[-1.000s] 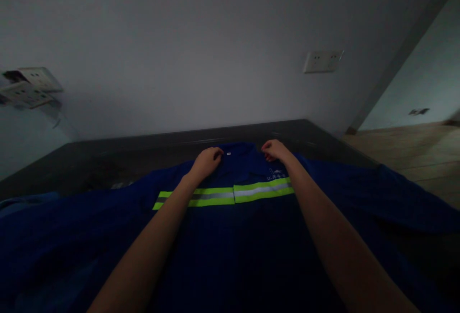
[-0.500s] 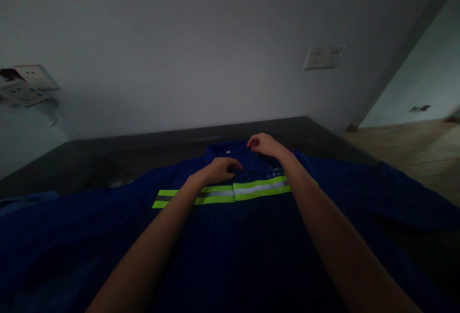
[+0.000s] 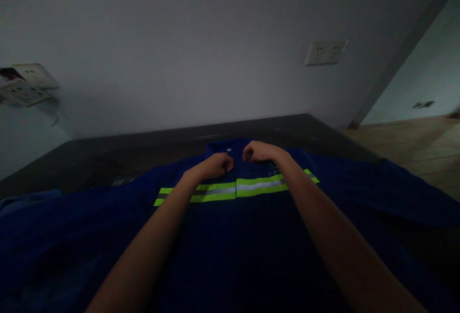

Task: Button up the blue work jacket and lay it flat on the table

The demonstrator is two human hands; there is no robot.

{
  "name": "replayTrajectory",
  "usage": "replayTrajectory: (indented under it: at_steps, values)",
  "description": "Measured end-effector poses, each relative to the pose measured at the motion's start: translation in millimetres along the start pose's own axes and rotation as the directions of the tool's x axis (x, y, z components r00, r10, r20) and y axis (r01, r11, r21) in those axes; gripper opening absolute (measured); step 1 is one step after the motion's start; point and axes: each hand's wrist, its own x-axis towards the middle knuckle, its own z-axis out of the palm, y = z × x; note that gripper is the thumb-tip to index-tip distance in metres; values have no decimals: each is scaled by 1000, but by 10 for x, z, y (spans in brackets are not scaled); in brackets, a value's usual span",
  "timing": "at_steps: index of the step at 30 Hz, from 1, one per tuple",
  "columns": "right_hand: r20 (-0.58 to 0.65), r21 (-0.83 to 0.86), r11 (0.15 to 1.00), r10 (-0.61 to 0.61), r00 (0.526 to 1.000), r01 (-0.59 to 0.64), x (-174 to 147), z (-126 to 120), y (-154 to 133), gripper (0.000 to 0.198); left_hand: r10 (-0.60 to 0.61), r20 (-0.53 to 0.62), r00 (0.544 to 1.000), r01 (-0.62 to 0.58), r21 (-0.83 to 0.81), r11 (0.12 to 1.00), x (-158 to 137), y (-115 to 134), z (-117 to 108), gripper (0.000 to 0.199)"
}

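A dark blue work jacket (image 3: 230, 236) lies spread front side up, sleeves stretched out to both sides. A yellow-green and silver reflective band (image 3: 259, 187) crosses its chest, and white lettering shows on the right chest. The jacket's collar (image 3: 235, 144) is at the far end, with a small white label inside. My left hand (image 3: 217, 165) is closed at the left collar edge, its fingertips pinching the cloth. My right hand (image 3: 260, 152) is curled closed on the right collar edge, a short gap from the left. The cloth between the fingers is mostly hidden.
The jacket lies on a dark tabletop (image 3: 143, 146) against a grey wall (image 3: 187, 54). A double socket (image 3: 326, 52) is on the wall at right; a power strip (image 3: 27, 93) hangs at left. Lighter blue cloth (image 3: 36, 197) lies at the left edge. Wooden floor (image 3: 417, 147) shows at right.
My right hand has come down and left along the collar, and its fingers have curled in. My left hand has shifted slightly up and left, and its fingers have closed.
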Motion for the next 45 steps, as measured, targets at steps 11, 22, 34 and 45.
replayTrajectory:
  at_steps: [11, 22, 34, 45]
  values:
    - [29, 65, 998, -23, 999, 21, -90, -136, 128, 29, -117, 250, 961, 152, -126, 980, -75, 13, -59, 11]
    - [-11, -82, 996, 30, 999, -31, 39, 93, -51, 30, -143, 8, 990, 140, 168, 976, -21, -186, 24, 34]
    - [-365, -77, 997, -28, 931, 0, 130, 101, 47, 29, -159, -291, 943, 224, 205, 953, 41, -355, 92, 29]
    - [-490, -68, 958, 211, 846, -279, 286, 519, 319, 50, -427, -305, 852, 507, 272, 818, 51, -583, 376, 71]
